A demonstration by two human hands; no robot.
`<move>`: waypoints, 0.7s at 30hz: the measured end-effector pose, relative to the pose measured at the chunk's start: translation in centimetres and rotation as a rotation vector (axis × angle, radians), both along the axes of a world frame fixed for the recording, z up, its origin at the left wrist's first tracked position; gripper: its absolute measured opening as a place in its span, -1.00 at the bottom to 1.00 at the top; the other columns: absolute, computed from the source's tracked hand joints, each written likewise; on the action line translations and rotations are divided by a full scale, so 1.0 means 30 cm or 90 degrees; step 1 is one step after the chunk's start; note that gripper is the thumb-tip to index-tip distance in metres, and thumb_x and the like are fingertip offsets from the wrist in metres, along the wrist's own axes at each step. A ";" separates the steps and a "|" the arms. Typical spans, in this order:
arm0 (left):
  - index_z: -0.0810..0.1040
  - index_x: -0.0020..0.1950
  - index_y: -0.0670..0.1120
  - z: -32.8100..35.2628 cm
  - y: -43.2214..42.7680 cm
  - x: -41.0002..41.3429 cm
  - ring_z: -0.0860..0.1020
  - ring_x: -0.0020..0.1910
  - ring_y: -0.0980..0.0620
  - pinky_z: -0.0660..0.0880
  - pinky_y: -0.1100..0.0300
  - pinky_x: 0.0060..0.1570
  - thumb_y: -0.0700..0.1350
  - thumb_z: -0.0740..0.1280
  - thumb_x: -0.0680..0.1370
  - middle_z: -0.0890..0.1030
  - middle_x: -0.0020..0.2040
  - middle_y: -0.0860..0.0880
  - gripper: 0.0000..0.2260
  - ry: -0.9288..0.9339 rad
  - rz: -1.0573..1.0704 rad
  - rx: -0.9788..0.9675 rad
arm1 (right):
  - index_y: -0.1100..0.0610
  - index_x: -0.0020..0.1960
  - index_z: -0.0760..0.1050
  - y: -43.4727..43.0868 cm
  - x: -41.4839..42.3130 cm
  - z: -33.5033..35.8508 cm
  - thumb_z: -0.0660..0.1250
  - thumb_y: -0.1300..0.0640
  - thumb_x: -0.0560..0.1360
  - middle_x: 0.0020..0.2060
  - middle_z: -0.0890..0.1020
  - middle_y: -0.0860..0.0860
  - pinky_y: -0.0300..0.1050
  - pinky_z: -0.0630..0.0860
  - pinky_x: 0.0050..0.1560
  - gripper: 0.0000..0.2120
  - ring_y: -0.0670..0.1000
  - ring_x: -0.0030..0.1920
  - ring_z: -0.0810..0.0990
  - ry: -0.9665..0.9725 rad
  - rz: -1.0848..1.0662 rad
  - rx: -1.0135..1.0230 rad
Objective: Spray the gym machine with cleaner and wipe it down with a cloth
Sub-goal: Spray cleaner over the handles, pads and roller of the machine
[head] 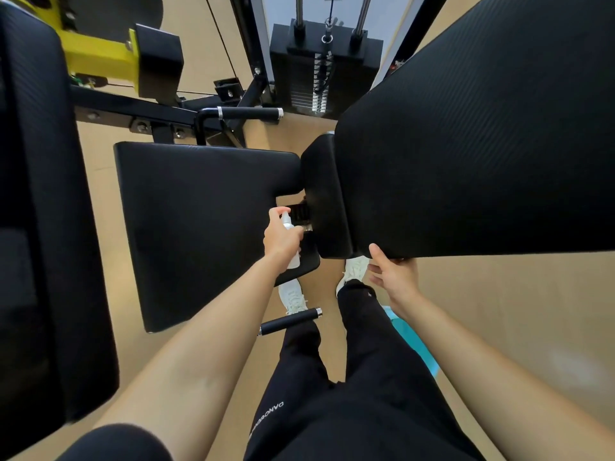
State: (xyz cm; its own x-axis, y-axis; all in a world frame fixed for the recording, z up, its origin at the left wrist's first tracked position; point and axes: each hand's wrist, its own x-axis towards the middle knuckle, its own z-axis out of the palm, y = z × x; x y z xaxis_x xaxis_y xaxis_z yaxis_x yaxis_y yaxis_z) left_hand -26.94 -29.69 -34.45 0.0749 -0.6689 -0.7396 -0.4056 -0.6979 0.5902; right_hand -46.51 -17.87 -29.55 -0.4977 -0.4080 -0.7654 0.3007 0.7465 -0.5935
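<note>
The left hand [281,239] is clenched round a small white spray bottle [289,224], forefinger arched over its top. The nozzle seems to aim into the gap just beyond the knuckles, where the seat pad [199,227] meets a small pad [324,194]. The bottle's base pokes out below the heel of that hand.

Just to the right of that grip, the right hand [394,274] grasps the lower corner of the big back pad [482,144], thumb on its face and fingers curled under its edge.

From where I stand, the worry is aim. This close to the gap, a squirt could go into the dark hardware between the pads rather than onto the vinyl, or mist the right hand. If the back pad pivots and that hand lets go, it might swing toward the bottle hand.

A teal cloth [412,341], if it is one, shows below the right forearm. I cannot tell whether it is tucked or lying loose, so the cleaner may sit or drip before it is wiped.
</note>
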 end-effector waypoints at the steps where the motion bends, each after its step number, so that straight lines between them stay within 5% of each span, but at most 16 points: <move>1: 0.28 0.42 0.15 -0.002 0.020 0.004 0.60 -0.13 -0.12 0.64 0.06 -0.23 -0.27 0.36 0.54 0.51 0.20 -0.14 -0.45 0.007 0.009 0.001 | 0.11 0.36 0.44 0.000 0.001 -0.001 0.51 -0.01 0.54 0.16 0.66 0.06 -0.01 0.69 0.08 -0.52 0.04 0.07 0.71 0.003 0.002 0.000; 11: 0.29 0.38 0.16 0.016 0.012 0.021 0.60 -0.16 -0.12 0.67 0.05 -0.22 -0.27 0.36 0.53 0.51 0.20 -0.16 -0.46 0.014 0.001 -0.046 | 0.11 0.35 0.42 -0.010 0.042 -0.037 0.46 -0.08 0.57 0.12 0.64 0.01 0.05 0.68 0.17 -0.54 0.05 0.06 0.72 0.008 -0.006 0.031; 16: 0.10 0.58 0.20 0.081 -0.073 0.024 0.58 0.15 -0.20 0.63 -0.12 0.15 -0.21 0.30 0.61 0.37 0.41 -0.07 -0.35 0.014 -0.049 -0.093 | 0.16 0.36 0.45 -0.028 0.086 -0.024 0.44 -0.02 0.59 0.19 0.63 0.08 -0.04 0.69 0.04 -0.56 0.05 0.05 0.71 -0.071 0.004 0.110; 19: -0.06 0.67 0.12 0.116 -0.084 0.031 0.36 0.49 -0.18 0.39 -0.21 0.44 -0.23 0.22 0.67 0.17 0.63 -0.06 -0.32 0.057 -0.052 -0.074 | 0.14 0.42 0.43 -0.063 0.159 0.014 0.41 0.06 0.61 0.20 0.63 0.10 -0.09 0.65 -0.01 -0.57 0.05 0.08 0.69 -0.153 0.137 0.114; 21: -0.12 0.68 0.11 0.141 -0.060 0.045 0.34 0.52 -0.13 0.39 -0.18 0.43 -0.21 0.27 0.67 0.18 0.64 -0.07 -0.26 0.092 -0.068 -0.079 | 0.07 0.51 0.34 -0.106 0.206 0.035 0.44 0.11 0.59 0.27 0.60 0.07 -0.07 0.63 0.11 -0.46 0.05 0.18 0.65 -0.096 0.284 0.044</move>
State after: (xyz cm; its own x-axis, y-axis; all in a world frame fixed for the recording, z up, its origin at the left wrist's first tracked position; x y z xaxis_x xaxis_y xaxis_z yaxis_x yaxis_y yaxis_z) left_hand -25.59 -31.49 -30.24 -0.1012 -0.7539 -0.6491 -0.3784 -0.5743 0.7260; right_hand -40.34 -21.05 -28.49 -0.1675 -0.5025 -0.8482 0.0208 0.8583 -0.5126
